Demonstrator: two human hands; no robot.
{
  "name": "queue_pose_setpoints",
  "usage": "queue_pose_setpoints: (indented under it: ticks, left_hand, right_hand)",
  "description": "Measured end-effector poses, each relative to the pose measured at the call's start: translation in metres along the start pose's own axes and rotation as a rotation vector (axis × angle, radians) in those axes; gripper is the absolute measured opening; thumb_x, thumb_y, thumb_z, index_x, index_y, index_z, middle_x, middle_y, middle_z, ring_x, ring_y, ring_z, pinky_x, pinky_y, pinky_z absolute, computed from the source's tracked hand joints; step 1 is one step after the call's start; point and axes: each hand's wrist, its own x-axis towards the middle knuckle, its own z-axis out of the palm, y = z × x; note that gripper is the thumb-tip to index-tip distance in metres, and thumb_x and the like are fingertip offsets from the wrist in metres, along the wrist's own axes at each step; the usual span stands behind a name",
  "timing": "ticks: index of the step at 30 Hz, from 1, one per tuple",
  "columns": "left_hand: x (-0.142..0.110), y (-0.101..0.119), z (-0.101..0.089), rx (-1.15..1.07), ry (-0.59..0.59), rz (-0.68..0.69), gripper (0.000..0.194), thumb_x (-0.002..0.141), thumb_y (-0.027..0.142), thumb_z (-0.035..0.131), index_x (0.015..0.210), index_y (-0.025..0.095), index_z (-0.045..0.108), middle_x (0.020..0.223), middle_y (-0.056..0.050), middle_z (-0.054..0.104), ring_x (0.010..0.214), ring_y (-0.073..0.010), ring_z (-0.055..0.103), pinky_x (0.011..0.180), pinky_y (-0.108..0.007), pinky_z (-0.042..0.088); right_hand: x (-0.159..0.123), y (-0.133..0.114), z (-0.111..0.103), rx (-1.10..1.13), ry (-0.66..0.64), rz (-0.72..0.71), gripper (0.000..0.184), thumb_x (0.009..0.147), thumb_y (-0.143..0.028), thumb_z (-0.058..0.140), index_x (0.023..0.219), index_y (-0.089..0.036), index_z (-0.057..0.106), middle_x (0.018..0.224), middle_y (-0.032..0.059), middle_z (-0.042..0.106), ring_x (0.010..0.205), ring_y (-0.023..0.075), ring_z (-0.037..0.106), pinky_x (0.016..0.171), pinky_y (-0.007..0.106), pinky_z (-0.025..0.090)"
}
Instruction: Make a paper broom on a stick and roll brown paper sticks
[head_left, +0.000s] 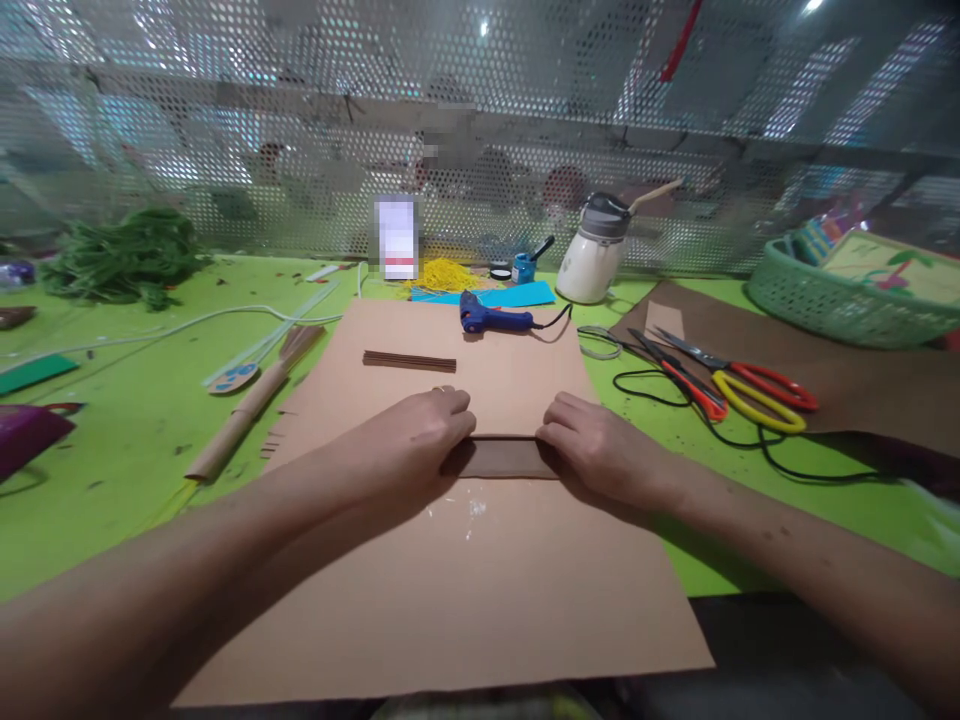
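Between my two hands lies a flat brown paper strip (pixel 506 460) with a dark raised upper edge. My left hand (pixel 431 430) is closed on its left end, the fingertips pinched together. At the other end my right hand (pixel 589 445) pinches the strip the same way. Both hands rest low over a large kraft paper sheet (pixel 450 610). Beyond my left hand, several thin dark brown strips (pixel 409 361) lie side by side. A blue glue gun (pixel 499 319) rests on its side farther back. Dried glue marks (pixel 472 508) show on the sheet.
On the right are yellow-and-red-handled scissors (pixel 757 395), an orange-handled tool (pixel 694 390), a black cord (pixel 652 398) and a green basket (pixel 832 295). A white jug (pixel 589 262) stands behind. Leftward lie a rolled paper tube (pixel 240 420) and green strings (pixel 124 255).
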Motion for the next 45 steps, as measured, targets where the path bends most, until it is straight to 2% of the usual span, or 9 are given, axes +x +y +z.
queue_pose_setpoints:
  ticks: [6, 11, 17, 23, 29, 34, 37, 42, 45]
  left_hand:
    - [-0.007, 0.011, -0.005, 0.023, 0.016, -0.054, 0.017, 0.087, 0.013, 0.050, 0.071, 0.019, 0.047, 0.075, -0.001, 0.045, 0.063, -0.0151, 0.041, 0.056, -0.031, 0.030]
    - [-0.013, 0.012, -0.013, 0.005, -0.029, -0.021, 0.016, 0.088, 0.012, 0.046, 0.075, 0.018, 0.053, 0.080, -0.004, 0.051, 0.073, -0.0181, 0.047, 0.065, -0.031, 0.037]
    - [0.012, 0.003, -0.035, -0.302, -0.017, -0.205, 0.025, 0.084, 0.015, 0.046, 0.097, 0.015, 0.067, 0.099, -0.009, 0.066, 0.092, -0.0215, 0.058, 0.078, -0.031, 0.042]
    - [0.043, 0.006, -0.043, -0.539, -0.390, -0.338, 0.037, 0.090, 0.036, 0.044, 0.067, 0.016, 0.065, 0.060, -0.001, 0.058, 0.056, -0.0134, 0.045, 0.053, -0.025, 0.030]
    - [0.037, 0.001, -0.026, -0.652, -0.422, -0.387, 0.032, 0.087, 0.036, 0.047, 0.087, 0.017, 0.072, 0.070, 0.000, 0.066, 0.061, -0.0127, 0.052, 0.056, -0.021, 0.037]
    - [0.034, 0.003, -0.020, -0.663, -0.358, -0.418, 0.030, 0.086, 0.033, 0.048, 0.086, 0.016, 0.072, 0.071, 0.000, 0.067, 0.063, -0.0133, 0.055, 0.058, -0.022, 0.039]
    - [0.034, 0.006, -0.019, -0.634, -0.320, -0.402, 0.028, 0.086, 0.032, 0.049, 0.082, 0.016, 0.072, 0.067, -0.001, 0.066, 0.061, -0.0136, 0.054, 0.058, -0.023, 0.039]
    - [0.032, 0.014, -0.022, -0.581, -0.269, -0.351, 0.029, 0.089, 0.031, 0.046, 0.083, 0.017, 0.071, 0.068, -0.002, 0.067, 0.062, -0.0146, 0.055, 0.059, -0.024, 0.037]
    - [0.028, 0.020, -0.024, -0.543, -0.226, -0.301, 0.027, 0.089, 0.028, 0.046, 0.086, 0.019, 0.071, 0.074, -0.002, 0.070, 0.065, -0.0150, 0.057, 0.059, -0.025, 0.035]
  right_hand:
    - [-0.003, -0.003, -0.002, -0.074, -0.013, -0.005, 0.018, 0.090, -0.006, 0.048, 0.079, -0.012, 0.060, 0.080, 0.0096, 0.055, 0.078, 0.0218, 0.043, 0.067, 0.035, 0.037]
    - [-0.005, -0.007, -0.002, -0.142, -0.024, -0.043, 0.019, 0.088, -0.004, 0.048, 0.076, -0.012, 0.060, 0.078, 0.0097, 0.054, 0.077, 0.0221, 0.042, 0.067, 0.036, 0.037]
    - [-0.005, -0.012, -0.003, -0.153, 0.109, -0.051, 0.021, 0.090, -0.006, 0.047, 0.077, -0.010, 0.062, 0.074, 0.0098, 0.053, 0.073, 0.0216, 0.039, 0.064, 0.036, 0.035]
    - [0.002, -0.019, -0.008, -0.187, 0.166, -0.077, 0.026, 0.092, -0.007, 0.045, 0.071, -0.012, 0.060, 0.072, 0.0080, 0.051, 0.070, 0.0207, 0.036, 0.063, 0.037, 0.033]
    - [0.005, -0.019, -0.010, -0.166, 0.163, -0.084, 0.026, 0.093, -0.007, 0.043, 0.079, -0.009, 0.065, 0.074, 0.0096, 0.054, 0.072, 0.0215, 0.039, 0.063, 0.037, 0.036]
    - [0.004, -0.022, -0.018, 0.099, 0.219, 0.118, 0.017, 0.091, -0.011, 0.049, 0.097, -0.011, 0.065, 0.089, 0.0126, 0.060, 0.084, 0.0240, 0.048, 0.073, 0.040, 0.044]
    - [0.009, -0.021, -0.023, 0.299, 0.270, 0.240, 0.021, 0.089, -0.014, 0.055, 0.109, -0.013, 0.063, 0.102, 0.0147, 0.062, 0.097, 0.0258, 0.053, 0.083, 0.042, 0.047]
    - [0.025, -0.016, -0.023, 0.540, 0.043, 0.371, 0.016, 0.091, -0.019, 0.056, 0.086, -0.016, 0.071, 0.081, 0.0057, 0.068, 0.076, 0.0173, 0.062, 0.069, 0.030, 0.047]
    - [0.027, -0.014, -0.021, 0.685, 0.057, 0.417, 0.014, 0.088, -0.018, 0.060, 0.080, -0.016, 0.072, 0.074, 0.0031, 0.069, 0.069, 0.0146, 0.061, 0.066, 0.026, 0.046]
